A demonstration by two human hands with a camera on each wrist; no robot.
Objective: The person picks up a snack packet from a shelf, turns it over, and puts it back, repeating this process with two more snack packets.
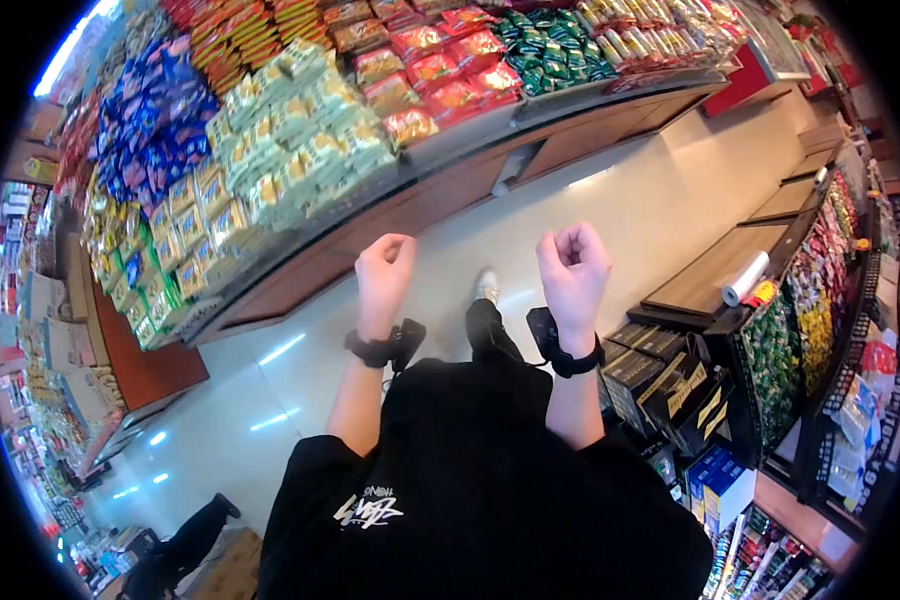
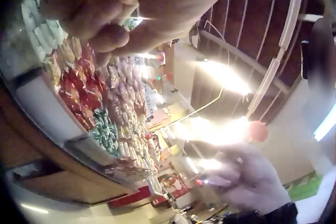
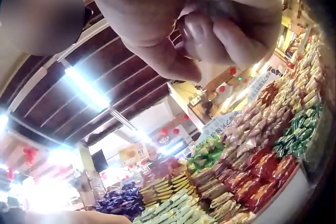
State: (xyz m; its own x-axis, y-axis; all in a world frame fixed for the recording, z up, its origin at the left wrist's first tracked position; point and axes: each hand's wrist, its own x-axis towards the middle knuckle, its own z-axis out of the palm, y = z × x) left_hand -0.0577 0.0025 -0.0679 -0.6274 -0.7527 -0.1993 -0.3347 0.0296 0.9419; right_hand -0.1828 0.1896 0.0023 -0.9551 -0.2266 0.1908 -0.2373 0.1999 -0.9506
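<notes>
Both bare hands are raised in front of the body above the walkway, apart from each other. My left hand (image 1: 383, 280) has its fingers loosely curled inward and holds nothing. Level with it on the other side, my right hand (image 1: 576, 278) is also loosely curled, with a gap between thumb and fingers and no object in it. Nearest to the left hand is a display counter (image 1: 450, 205), its edge just beyond the fingers. Pale green snack packets (image 1: 305, 150) and red packets (image 1: 455, 70) are heaped on it. The right wrist view shows the right hand's curled fingers (image 3: 205, 40) from below.
Shiny floor (image 1: 660, 185) runs between the counter and a wooden-topped shelf (image 1: 720, 265) on the right. A white roll (image 1: 745, 278) lies on that shelf, with dark boxes (image 1: 670, 385) below. Blue packets (image 1: 155, 120) fill the counter's left part. Another person's dark-clothed leg (image 1: 195, 535) shows lower left.
</notes>
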